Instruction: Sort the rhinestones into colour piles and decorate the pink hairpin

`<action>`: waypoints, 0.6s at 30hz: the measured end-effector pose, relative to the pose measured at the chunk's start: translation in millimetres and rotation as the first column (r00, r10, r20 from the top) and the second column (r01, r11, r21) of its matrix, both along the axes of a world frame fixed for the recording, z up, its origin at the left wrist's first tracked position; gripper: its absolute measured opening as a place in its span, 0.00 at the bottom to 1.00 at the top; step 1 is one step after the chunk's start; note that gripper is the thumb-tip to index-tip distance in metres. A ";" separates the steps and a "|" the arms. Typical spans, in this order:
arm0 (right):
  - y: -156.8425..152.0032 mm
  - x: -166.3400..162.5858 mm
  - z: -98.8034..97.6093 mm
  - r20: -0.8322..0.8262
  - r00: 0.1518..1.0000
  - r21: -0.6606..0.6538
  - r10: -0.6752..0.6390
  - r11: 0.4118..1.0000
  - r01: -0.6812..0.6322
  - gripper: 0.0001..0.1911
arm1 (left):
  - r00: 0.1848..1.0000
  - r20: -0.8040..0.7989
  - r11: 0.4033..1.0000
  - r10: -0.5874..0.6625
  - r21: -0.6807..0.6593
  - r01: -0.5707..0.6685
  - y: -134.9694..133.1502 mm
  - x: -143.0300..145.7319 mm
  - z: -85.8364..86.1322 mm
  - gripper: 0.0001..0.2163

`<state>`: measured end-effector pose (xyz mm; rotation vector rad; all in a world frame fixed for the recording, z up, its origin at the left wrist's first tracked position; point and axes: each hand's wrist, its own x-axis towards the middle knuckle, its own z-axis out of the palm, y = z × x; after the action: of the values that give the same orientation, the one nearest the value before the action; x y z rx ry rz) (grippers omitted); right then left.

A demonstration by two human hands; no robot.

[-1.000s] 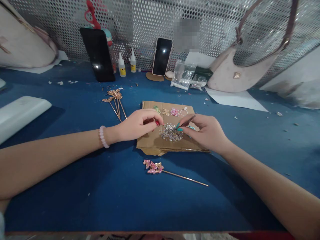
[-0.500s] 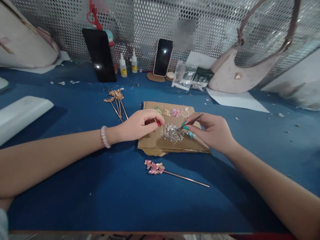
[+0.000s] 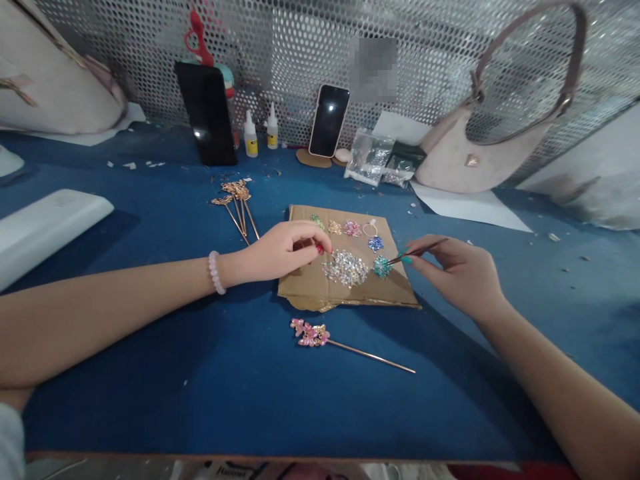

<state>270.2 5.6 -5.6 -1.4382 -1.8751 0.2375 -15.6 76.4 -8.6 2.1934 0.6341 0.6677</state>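
Note:
Tweezers are pinched in my right hand, their tips at a small pile of teal rhinestones on the right side of a cardboard piece. My left hand rests at the cardboard's left side, fingers loosely curled, with a gap between thumb and index finger and nothing visible in it. Its fingertips are beside the large pile of silver rhinestones. In front of the cardboard lies a gold hair stick with pink butterfly ornaments.
Blue, pink, gold and green stone piles and a ring share the cardboard. Gold hair sticks lie behind my left hand. Two glue bottles, phones, plastic bags and a handbag stand farther back.
My right hand has moved right with the tweezers, their tips going from the silver pile to the teal one. The blue pile has come into sight. My left hand stays nearly in place.

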 end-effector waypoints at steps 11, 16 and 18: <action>-0.6 0.3 4.0 0.099 0.994 0.048 -0.041 0.998 0.037 0.04 | 1.000 0.000 1.000 0.000 0.004 0.000 0.6 0.9 0.6 0.09; -3.1 -12.1 -0.1 -0.092 0.995 0.064 -0.026 0.997 0.031 0.03 | 1.000 0.007 1.000 -0.002 -0.017 0.003 1.3 0.5 -1.4 0.09; -5.4 -24.1 -1.0 -0.112 0.994 0.058 0.001 0.998 0.005 0.03 | 1.000 0.009 1.000 -0.006 -0.021 0.006 1.4 0.7 -1.7 0.09</action>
<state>246.1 0.2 -6.6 -1.3596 -1.7758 0.2548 -14.9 77.9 -10.3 2.1717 0.6271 0.6643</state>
